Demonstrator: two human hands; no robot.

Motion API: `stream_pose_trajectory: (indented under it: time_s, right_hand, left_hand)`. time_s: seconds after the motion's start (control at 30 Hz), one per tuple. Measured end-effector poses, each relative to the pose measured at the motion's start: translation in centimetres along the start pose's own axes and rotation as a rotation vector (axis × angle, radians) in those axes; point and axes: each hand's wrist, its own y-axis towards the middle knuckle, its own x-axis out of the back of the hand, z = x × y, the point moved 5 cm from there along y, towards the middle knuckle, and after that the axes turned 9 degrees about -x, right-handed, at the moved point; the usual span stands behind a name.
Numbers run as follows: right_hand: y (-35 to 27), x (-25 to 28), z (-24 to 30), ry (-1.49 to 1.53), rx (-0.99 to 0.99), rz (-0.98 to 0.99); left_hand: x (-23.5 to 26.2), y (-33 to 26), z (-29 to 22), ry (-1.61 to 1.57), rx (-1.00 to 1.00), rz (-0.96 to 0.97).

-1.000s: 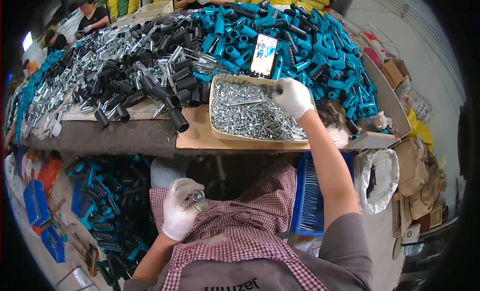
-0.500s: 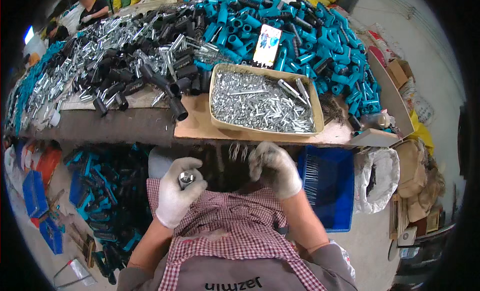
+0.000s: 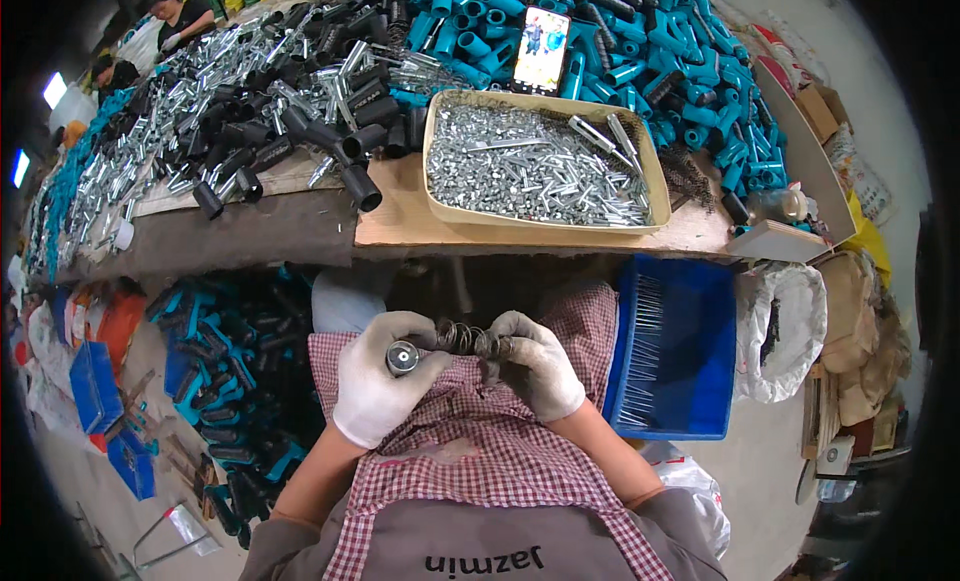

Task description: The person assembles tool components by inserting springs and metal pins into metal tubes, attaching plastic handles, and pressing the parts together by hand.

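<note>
Over my lap, my left hand (image 3: 380,386), in a white glove, is closed around a shiny metal cylinder (image 3: 402,358) whose round end faces up. A dark coil spring (image 3: 462,338) spans the gap between both hands. My right hand (image 3: 543,366), gloved as well, pinches the spring at its right end. The spring's left end reaches the fingers of my left hand; whether it meets the cylinder is hidden. Beyond my hands, a cream tray (image 3: 540,221) of small metal pins and pieces stands on the bench edge.
Heaps of teal plastic housings (image 3: 620,51), black sleeves (image 3: 360,186) and metal tubes (image 3: 130,161) cover the bench. A phone (image 3: 540,51) leans behind the tray. To my right stand a blue crate (image 3: 690,381) with thin rods and a white sack (image 3: 785,331). Two people work far left.
My right hand has come down and left, toward my left hand, and the spring now stretches between them. The left hand still holds the cylinder. The whole view has shifted slightly.
</note>
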Motion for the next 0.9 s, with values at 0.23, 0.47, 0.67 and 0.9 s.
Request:
stream_pose_trajectory:
  time_s: [0.23, 0.47, 0.67, 0.9]
  right_hand:
    - [-0.3, -0.3, 0.0, -0.192, 0.02, -0.107]
    - [-0.6, -0.8, -0.1, -0.29, -0.139, 0.017]
    - [-0.2, -2.7, 0.2, -0.562, -0.168, 0.127]
    - [0.2, -2.7, -1.0, -0.182, -0.22, 0.087]
  left_hand:
    - [-0.3, 0.1, 0.9, -0.066, -0.046, 0.042]
    - [0.4, 0.6, 1.4, -0.102, 0.0, 0.059]
    - [-0.4, 0.9, 1.7, 0.032, 0.035, 0.173]
    - [-0.3, 0.0, 1.7, 0.117, 0.024, 0.018]
